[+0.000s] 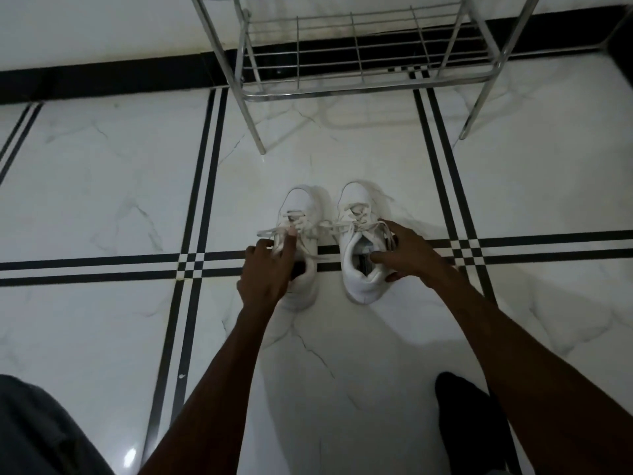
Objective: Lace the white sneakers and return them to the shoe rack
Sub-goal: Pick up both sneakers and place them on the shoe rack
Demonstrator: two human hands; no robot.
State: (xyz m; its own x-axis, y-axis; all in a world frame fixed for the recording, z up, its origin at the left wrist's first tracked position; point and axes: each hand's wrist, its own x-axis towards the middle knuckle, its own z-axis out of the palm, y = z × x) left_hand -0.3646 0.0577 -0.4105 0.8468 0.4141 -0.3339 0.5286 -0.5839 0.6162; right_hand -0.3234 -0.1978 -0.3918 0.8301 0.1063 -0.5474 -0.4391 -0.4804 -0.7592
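Two white sneakers stand side by side on the marble floor, toes pointing away from me. My left hand point(267, 269) rests over the opening of the left sneaker point(301, 207) and pinches its loose white lace point(270, 231), which trails off to the left. My right hand point(407, 252) grips the right sneaker point(359, 269) at its collar, thumb inside the opening and fingers on the outer side. Both shoes are partly laced, with lace ends lying loose across them.
A chrome wire shoe rack point(359, 87) stands just beyond the sneakers against the wall, its lowest shelf bare. My knee in grey trousers point(41, 430) is at the lower left and a dark foot point(469, 416) at the lower right. Black stripes cross the white floor.
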